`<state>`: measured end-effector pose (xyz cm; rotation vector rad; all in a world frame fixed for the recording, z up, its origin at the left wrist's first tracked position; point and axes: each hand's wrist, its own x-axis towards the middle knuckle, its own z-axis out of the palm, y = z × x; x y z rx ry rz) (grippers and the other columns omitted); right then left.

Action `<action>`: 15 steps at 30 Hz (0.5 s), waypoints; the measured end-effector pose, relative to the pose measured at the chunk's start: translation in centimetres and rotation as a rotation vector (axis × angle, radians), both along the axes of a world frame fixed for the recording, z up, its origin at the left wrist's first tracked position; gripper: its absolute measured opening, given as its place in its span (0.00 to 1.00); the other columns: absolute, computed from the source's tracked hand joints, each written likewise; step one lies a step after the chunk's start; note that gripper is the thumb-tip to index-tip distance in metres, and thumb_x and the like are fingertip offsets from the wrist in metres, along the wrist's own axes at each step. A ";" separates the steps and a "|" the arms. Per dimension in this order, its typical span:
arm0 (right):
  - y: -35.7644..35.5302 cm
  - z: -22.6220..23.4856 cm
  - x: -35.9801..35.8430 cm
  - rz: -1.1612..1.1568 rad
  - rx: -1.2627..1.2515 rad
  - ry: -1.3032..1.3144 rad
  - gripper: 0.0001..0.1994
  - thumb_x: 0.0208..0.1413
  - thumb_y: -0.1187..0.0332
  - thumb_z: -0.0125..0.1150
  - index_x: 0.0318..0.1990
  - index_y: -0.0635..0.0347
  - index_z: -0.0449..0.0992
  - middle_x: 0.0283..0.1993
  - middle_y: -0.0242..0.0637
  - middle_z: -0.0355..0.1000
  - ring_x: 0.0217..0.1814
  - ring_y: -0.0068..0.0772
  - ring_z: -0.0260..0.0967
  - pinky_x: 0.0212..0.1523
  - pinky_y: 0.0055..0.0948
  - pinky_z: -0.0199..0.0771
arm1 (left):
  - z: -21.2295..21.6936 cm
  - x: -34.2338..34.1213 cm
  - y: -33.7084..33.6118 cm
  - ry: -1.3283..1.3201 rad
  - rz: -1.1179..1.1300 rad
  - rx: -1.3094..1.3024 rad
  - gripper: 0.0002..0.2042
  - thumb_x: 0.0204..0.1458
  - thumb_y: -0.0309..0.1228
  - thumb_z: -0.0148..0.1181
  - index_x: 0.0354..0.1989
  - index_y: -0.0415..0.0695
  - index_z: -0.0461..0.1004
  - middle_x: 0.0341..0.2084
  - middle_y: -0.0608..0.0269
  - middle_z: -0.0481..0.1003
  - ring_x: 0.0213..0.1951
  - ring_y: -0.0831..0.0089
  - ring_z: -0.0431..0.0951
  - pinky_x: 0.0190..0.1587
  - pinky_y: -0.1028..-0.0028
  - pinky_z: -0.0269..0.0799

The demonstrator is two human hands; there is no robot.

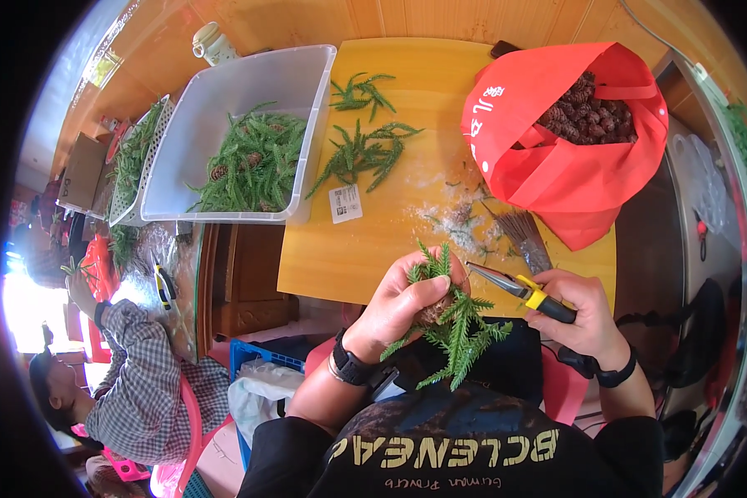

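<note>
My left hand [402, 300] is closed around a green artificial pine sprig [461, 336], its thumb pressed on top. A brown pine cone [434, 313] shows partly under the needles, by the fingers. My right hand [588, 314] grips yellow-and-black long-nose pliers [527, 293], whose tips point left toward the sprig, close to the left fingers. Whether the tips touch anything there is too small to tell. Beyond the hands, a bundle of thin brown wires [520, 235] lies on the yellow table [340, 261], beside white crumbs [461, 228].
A translucent bin [170, 183] of finished-looking sprigs with cones stands at the far left. Loose sprigs [361, 158] and a white label [345, 203] lie beside it. At the far right sits a red bag [556, 187] of pine cones [593, 116]. Another person [153, 373] works at left, near other pliers [164, 286].
</note>
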<state>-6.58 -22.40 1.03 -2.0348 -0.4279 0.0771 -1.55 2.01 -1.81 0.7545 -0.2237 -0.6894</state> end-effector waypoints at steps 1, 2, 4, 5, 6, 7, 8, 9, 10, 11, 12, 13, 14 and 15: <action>0.1 0.1 0.0 -0.017 0.007 0.003 0.09 0.36 0.75 0.65 0.19 0.62 0.68 0.19 0.39 0.69 0.29 0.40 0.71 0.44 0.34 0.69 | -0.1 0.0 0.0 -0.014 -0.004 -0.009 0.08 0.50 0.30 0.51 0.34 0.38 0.67 0.29 0.62 0.70 0.30 0.78 0.69 0.35 0.78 0.66; 0.2 0.2 -0.1 -0.034 0.014 0.005 0.10 0.36 0.75 0.65 0.18 0.62 0.67 0.18 0.39 0.67 0.28 0.40 0.70 0.44 0.34 0.69 | -0.2 0.0 0.0 -0.028 -0.008 -0.017 0.08 0.50 0.30 0.51 0.34 0.38 0.67 0.29 0.62 0.70 0.30 0.78 0.68 0.35 0.79 0.66; 0.1 0.0 0.0 -0.034 0.008 -0.043 0.11 0.36 0.75 0.66 0.17 0.62 0.65 0.17 0.39 0.65 0.26 0.41 0.68 0.43 0.34 0.70 | -0.3 0.0 0.0 -0.045 -0.008 0.009 0.08 0.50 0.30 0.51 0.34 0.38 0.67 0.29 0.62 0.70 0.31 0.79 0.68 0.35 0.79 0.65; 0.0 -0.1 0.0 -0.034 0.000 -0.089 0.13 0.36 0.75 0.66 0.17 0.62 0.64 0.16 0.39 0.63 0.24 0.41 0.67 0.42 0.34 0.70 | -0.3 0.0 0.0 -0.061 -0.009 0.034 0.08 0.50 0.30 0.51 0.34 0.38 0.68 0.29 0.62 0.70 0.31 0.79 0.68 0.35 0.79 0.65; 0.0 0.1 0.0 -0.034 0.000 -0.089 0.13 0.36 0.75 0.66 0.17 0.62 0.64 0.16 0.39 0.63 0.24 0.41 0.67 0.42 0.34 0.70 | -0.2 0.1 0.0 -0.061 -0.009 0.034 0.08 0.50 0.30 0.51 0.34 0.38 0.68 0.29 0.62 0.70 0.31 0.79 0.68 0.35 0.79 0.65; 0.0 0.4 0.0 -0.035 -0.019 -0.086 0.13 0.36 0.75 0.66 0.16 0.62 0.63 0.15 0.39 0.60 0.22 0.41 0.65 0.41 0.34 0.70 | 0.2 0.1 -0.1 -0.114 0.021 0.120 0.08 0.49 0.31 0.53 0.33 0.39 0.66 0.28 0.60 0.70 0.30 0.77 0.69 0.34 0.77 0.66; 0.0 0.6 -0.1 -0.037 -0.039 -0.084 0.14 0.35 0.75 0.66 0.15 0.62 0.62 0.14 0.39 0.58 0.20 0.41 0.63 0.41 0.34 0.70 | 0.5 0.2 -0.1 -0.168 0.049 0.205 0.09 0.48 0.32 0.54 0.33 0.41 0.65 0.26 0.58 0.71 0.30 0.75 0.70 0.33 0.76 0.67; 0.0 0.5 -0.2 -0.039 -0.039 -0.084 0.14 0.35 0.75 0.66 0.15 0.62 0.62 0.14 0.39 0.58 0.20 0.41 0.63 0.41 0.34 0.70 | 0.8 0.2 0.0 -0.169 0.047 0.205 0.09 0.48 0.32 0.54 0.33 0.41 0.65 0.26 0.58 0.71 0.30 0.75 0.70 0.33 0.76 0.67; 0.1 0.5 -0.4 -0.070 -0.045 -0.074 0.15 0.36 0.74 0.66 0.15 0.62 0.61 0.14 0.39 0.57 0.19 0.41 0.61 0.40 0.34 0.70 | 1.2 0.3 0.3 -0.176 0.027 0.270 0.09 0.48 0.30 0.55 0.33 0.40 0.66 0.28 0.58 0.72 0.31 0.76 0.70 0.35 0.77 0.67; 0.1 0.5 -0.5 -0.100 -0.052 -0.065 0.16 0.36 0.74 0.66 0.15 0.62 0.60 0.14 0.38 0.56 0.18 0.41 0.59 0.39 0.35 0.70 | 1.3 0.3 0.5 -0.182 0.008 0.335 0.08 0.48 0.29 0.56 0.34 0.40 0.66 0.30 0.58 0.72 0.31 0.77 0.70 0.36 0.77 0.67; 0.2 0.6 -0.6 -0.101 -0.052 -0.065 0.16 0.36 0.74 0.66 0.15 0.62 0.60 0.14 0.38 0.56 0.18 0.41 0.59 0.39 0.35 0.70 | 1.3 0.2 0.5 -0.182 0.007 0.335 0.08 0.48 0.29 0.56 0.34 0.40 0.66 0.30 0.58 0.72 0.31 0.77 0.70 0.36 0.77 0.67; 0.2 0.8 -0.7 -0.120 -0.078 -0.047 0.15 0.36 0.73 0.67 0.15 0.62 0.61 0.14 0.39 0.56 0.18 0.41 0.60 0.39 0.35 0.70 | 1.2 0.2 0.4 -0.330 0.083 0.429 0.08 0.48 0.28 0.56 0.33 0.39 0.67 0.31 0.59 0.72 0.32 0.78 0.70 0.36 0.78 0.66; 0.2 0.9 -0.8 -0.140 -0.104 -0.030 0.15 0.36 0.73 0.67 0.15 0.62 0.61 0.15 0.39 0.57 0.18 0.41 0.60 0.39 0.36 0.70 | 1.1 0.1 0.4 -0.479 0.159 0.522 0.08 0.47 0.26 0.57 0.33 0.39 0.67 0.31 0.60 0.72 0.32 0.78 0.69 0.36 0.79 0.66; 0.1 0.8 -0.7 -0.140 -0.103 -0.031 0.15 0.36 0.73 0.67 0.15 0.62 0.61 0.15 0.39 0.57 0.18 0.41 0.60 0.39 0.36 0.70 | 1.0 0.1 0.4 -0.480 0.159 0.522 0.08 0.47 0.26 0.57 0.33 0.39 0.67 0.31 0.60 0.72 0.32 0.78 0.69 0.36 0.79 0.66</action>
